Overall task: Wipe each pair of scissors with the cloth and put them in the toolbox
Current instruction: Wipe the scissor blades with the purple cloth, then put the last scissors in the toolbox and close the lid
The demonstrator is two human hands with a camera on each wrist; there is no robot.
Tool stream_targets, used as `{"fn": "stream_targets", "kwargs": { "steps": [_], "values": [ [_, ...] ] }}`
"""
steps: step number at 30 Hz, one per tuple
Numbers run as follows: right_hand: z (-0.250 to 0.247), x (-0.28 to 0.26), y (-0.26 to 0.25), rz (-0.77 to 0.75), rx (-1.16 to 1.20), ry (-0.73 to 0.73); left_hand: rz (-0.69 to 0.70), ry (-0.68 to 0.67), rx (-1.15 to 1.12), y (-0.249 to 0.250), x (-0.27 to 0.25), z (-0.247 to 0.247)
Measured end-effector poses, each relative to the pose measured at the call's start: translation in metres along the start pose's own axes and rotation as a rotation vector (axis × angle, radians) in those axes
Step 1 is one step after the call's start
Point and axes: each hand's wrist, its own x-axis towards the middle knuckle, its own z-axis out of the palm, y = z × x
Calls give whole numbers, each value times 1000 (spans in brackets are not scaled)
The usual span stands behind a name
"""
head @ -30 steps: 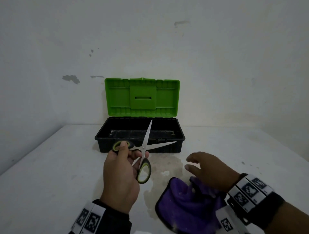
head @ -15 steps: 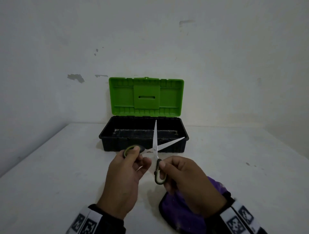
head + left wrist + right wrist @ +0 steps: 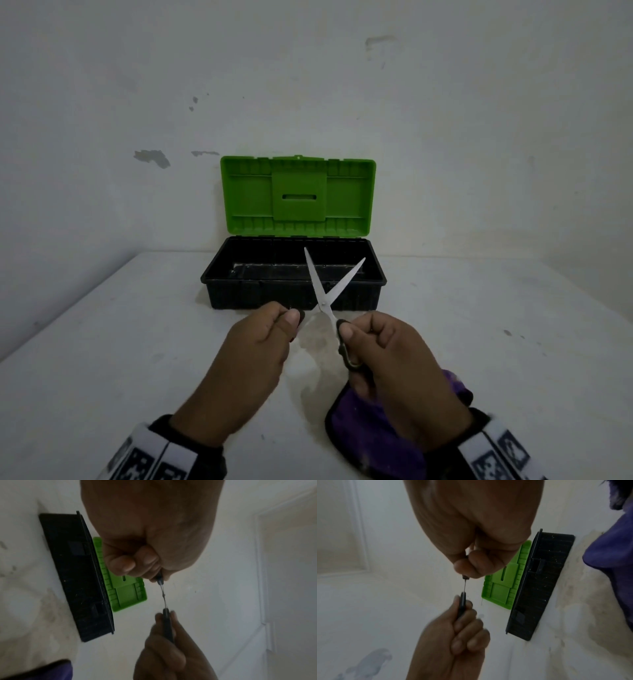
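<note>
Both hands hold one pair of scissors (image 3: 329, 294) above the table, just before the toolbox (image 3: 239, 291). The left hand (image 3: 253, 349) has its fingers curled round one handle, the right hand (image 3: 394, 359) round the other, and the blades stand apart. The cloth (image 3: 359, 421) lies under the right wrist, so I think wiping is not finished. The box looks empty. Only the head view shows the blades spread; the wrist views show them edge-on.

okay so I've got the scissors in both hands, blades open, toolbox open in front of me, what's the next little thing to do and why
Probably squeeze the handles together to close the scissors. The left hand and right hand each grip one handle, the blades are spread in a V, and the toolbox sits open just beyond; closed blades seem safer to lay inside.
</note>
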Motion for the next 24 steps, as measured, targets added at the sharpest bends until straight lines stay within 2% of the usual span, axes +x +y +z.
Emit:
{"fn": "stream_targets", "kwargs": {
  "steps": [4, 13, 19, 24],
  "values": [
    [16, -2, 14, -21, 23, 88, -60, 97, -59, -3, -5, 23],
    [35, 2, 21, 0, 102, 192, -7, 223, 68, -10, -8, 46],
    [33, 6, 25, 30, 42, 155, -36, 162, 140, -14, -8, 41],
    [27, 12, 17, 69, -16, 25, -68, 85, 132, -11, -8, 28]
  ]
}}
